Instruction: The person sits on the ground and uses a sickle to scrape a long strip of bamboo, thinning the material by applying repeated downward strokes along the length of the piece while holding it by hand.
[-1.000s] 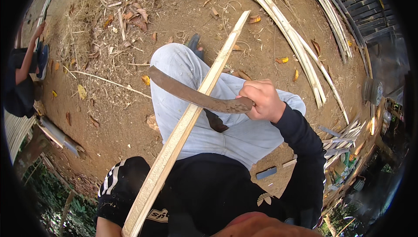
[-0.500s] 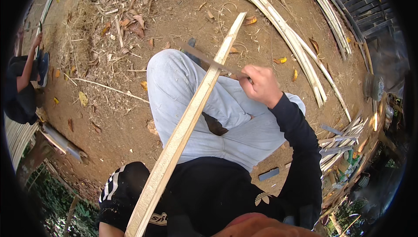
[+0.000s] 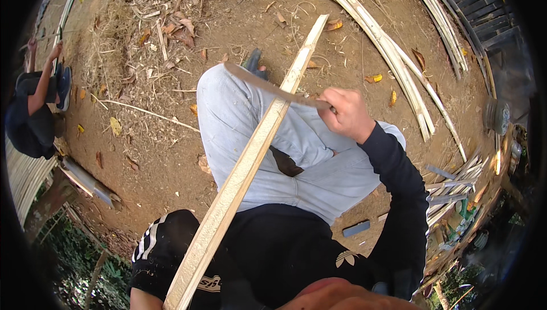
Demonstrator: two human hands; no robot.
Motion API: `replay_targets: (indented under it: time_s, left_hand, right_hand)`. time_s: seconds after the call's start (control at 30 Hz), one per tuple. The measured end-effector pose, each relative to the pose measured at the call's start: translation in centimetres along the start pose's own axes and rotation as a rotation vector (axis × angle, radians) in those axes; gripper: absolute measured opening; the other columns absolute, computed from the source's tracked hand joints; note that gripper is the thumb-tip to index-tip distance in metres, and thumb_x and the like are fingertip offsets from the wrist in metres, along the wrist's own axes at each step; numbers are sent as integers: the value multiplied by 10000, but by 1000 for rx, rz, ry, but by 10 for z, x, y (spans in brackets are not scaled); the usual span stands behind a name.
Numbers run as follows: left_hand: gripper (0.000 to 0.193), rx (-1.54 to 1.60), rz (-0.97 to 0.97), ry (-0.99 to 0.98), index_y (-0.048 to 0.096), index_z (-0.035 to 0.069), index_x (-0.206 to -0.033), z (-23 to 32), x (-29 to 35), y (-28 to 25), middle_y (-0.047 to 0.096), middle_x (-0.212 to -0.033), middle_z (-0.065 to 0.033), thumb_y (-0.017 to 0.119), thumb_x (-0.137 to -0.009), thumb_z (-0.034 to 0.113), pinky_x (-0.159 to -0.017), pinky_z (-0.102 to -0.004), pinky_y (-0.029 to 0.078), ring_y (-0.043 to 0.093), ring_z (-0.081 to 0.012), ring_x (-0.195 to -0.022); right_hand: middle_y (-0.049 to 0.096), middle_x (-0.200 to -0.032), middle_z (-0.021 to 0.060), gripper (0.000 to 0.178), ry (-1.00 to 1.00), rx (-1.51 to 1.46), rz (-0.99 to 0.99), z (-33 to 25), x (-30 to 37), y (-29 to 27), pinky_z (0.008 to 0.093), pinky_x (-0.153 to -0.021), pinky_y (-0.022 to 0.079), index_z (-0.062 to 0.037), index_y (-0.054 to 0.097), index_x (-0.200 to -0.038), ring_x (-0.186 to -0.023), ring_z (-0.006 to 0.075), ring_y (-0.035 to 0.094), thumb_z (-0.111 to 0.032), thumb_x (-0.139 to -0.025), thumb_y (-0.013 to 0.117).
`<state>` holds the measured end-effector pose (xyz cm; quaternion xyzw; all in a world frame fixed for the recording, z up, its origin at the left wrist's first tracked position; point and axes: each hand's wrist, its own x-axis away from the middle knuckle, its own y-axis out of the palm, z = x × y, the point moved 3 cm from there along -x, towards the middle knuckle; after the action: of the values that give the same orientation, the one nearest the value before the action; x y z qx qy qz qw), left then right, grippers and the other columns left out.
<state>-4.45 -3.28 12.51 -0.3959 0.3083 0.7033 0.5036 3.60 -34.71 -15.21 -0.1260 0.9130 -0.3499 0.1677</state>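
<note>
A long pale split-bamboo strip (image 3: 242,176) runs slantwise from the lower edge, past my torso and over my lap, to its narrow tip above my knees. My right hand (image 3: 348,115) is closed round the handle of a machete (image 3: 259,84). Its long brownish blade lies across the upper part of the strip, pointing left over my knee. At the bottom left, my left forearm (image 3: 145,300) shows beside the strip's lower end. The left hand itself is outside the picture.
Long bamboo strips (image 3: 379,48) lie on the dirt at the upper right, with a pile of cut pieces (image 3: 456,187) below them. A dark flat block (image 3: 356,228) rests near my right hip. Another person (image 3: 37,102) sits at the far left, by a bamboo half-pipe (image 3: 91,182).
The machete blade has come down along the strip, a little closer to me, and shows more clearly. My right hand has shifted slightly; the strip keeps its slant.
</note>
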Motion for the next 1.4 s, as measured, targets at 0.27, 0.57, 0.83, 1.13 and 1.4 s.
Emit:
replay_targets:
  time_s: [0.27, 0.57, 0.83, 1.13, 1.4]
  left_hand:
    - [397, -1, -60, 91, 422, 151, -656, -8, -10, 5, 415, -555, 35, 355, -1010, 316, -396, -253, 250, 401, -79, -432]
    - [380, -93, 0, -11, 422, 147, -656, -21, -5, 11, 415, -555, 33, 367, -1001, 297, -396, -254, 249, 400, -80, -433]
    - [366, -113, 5, -81, 422, 144, -656, -39, -9, 3, 415, -554, 32, 378, -993, 280, -397, -255, 248, 399, -80, -433]
    - [350, -87, 11, -133, 422, 140, -657, -54, -17, -6, 415, -554, 31, 390, -984, 260, -398, -255, 246, 398, -80, -434]
    - [337, -90, -29, -159, 423, 136, -657, -60, -28, 7, 415, -553, 30, 401, -976, 243, -398, -256, 245, 397, -80, -434]
  right_hand:
    - [531, -610, 93, 112, -61, -35, -29, 2, 6, 0, 382, -454, 440, -78, 525, -705, -506, 288, 554, -90, -709, 637]
    - [480, -576, 122, 72, -24, -183, 89, 10, -2, 11, 349, -449, 392, -36, 552, -745, -483, 291, 507, -24, -755, 622]
    - [535, -604, 90, 82, -9, -173, 113, 28, -9, 15, 376, -467, 428, -70, 553, -734, -526, 292, 568, -94, -740, 632]
    - [563, -632, 115, 145, 140, -82, 144, 63, -7, 16, 388, -482, 438, -68, 541, -724, -546, 307, 575, -146, -801, 636]
    - [561, -625, 101, 101, 169, 22, 186, 84, -2, 8, 396, -494, 452, -89, 576, -773, -558, 300, 590, -170, -774, 637]
